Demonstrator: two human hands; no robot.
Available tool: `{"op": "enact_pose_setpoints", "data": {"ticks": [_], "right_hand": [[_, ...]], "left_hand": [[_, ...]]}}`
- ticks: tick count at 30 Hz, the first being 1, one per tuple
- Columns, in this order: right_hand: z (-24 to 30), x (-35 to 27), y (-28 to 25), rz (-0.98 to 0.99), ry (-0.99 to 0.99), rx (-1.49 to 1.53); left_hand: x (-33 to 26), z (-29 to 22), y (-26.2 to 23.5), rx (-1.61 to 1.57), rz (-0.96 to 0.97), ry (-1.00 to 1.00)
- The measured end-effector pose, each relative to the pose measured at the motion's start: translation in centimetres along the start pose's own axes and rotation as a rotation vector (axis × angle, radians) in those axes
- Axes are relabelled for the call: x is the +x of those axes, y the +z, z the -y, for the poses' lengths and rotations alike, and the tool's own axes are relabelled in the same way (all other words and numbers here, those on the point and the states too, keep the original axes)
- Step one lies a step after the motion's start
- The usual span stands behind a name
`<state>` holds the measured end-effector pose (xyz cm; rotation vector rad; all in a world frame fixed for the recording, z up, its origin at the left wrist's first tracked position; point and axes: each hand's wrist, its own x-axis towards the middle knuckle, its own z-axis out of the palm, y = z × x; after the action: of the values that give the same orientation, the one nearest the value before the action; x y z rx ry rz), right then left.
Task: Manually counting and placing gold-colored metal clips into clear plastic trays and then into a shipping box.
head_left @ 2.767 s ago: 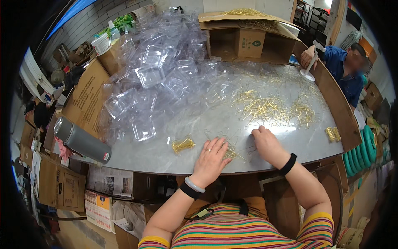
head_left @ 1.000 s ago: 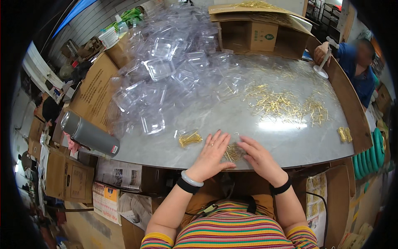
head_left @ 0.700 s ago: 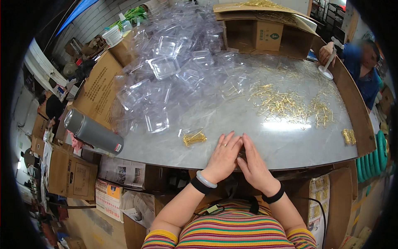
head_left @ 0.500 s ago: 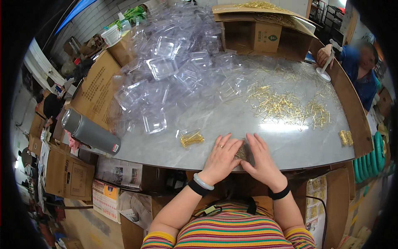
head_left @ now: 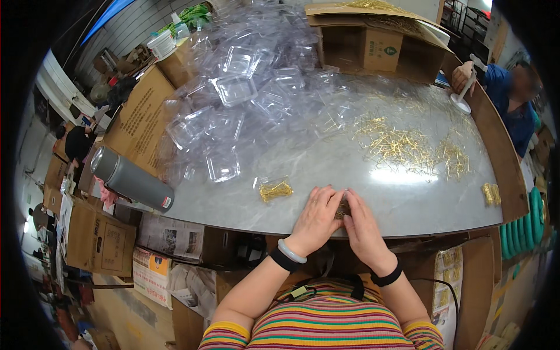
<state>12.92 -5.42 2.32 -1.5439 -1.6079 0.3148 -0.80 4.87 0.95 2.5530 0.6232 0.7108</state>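
Cardboard boxes (head_left: 137, 119) are crowding the left side of the room, and a grey flask (head_left: 131, 179) is lying at the edge of the pale marble-look table (head_left: 408, 198). A big heap of clear plastic clamshells (head_left: 245, 99) is spilling across the tabletop, with one filled pack of gold pins (head_left: 275, 189) sitting just left of the hands. The left hand (head_left: 317, 217) and right hand (head_left: 363, 226) are cupping together around a small pack (head_left: 342, 208), mostly hidden, so the grip is hard to make out. Loose gold pins (head_left: 408, 146) are scattered further right, where another person (head_left: 513, 99) is sitting, partly cut off.
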Motion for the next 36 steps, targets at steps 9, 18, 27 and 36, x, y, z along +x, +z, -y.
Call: {"op": "enact_pose_setpoints", "data": {"ticks": [9, 18, 27, 36], "right_hand": [[-0.8, 1.0, -1.6, 0.146, -0.021, -0.280], [-2.2, 1.4, -2.6, 0.244, -0.118, 0.011], [-0.3, -1.5, 0.1, -0.073, 0.067, 0.001], [-1.8, 0.1, -1.7, 0.069, -0.015, -0.122]], "left_hand": [[-1.2, 3.0, -3.2, -0.171, 0.156, 0.012], [-0.6, 1.2, -3.0, -0.055, 0.133, -0.026], [0.2, -0.4, 0.6, 0.063, -0.006, 0.088], [-0.1, -0.4, 0.2, -0.191, -0.010, 0.016]]}}
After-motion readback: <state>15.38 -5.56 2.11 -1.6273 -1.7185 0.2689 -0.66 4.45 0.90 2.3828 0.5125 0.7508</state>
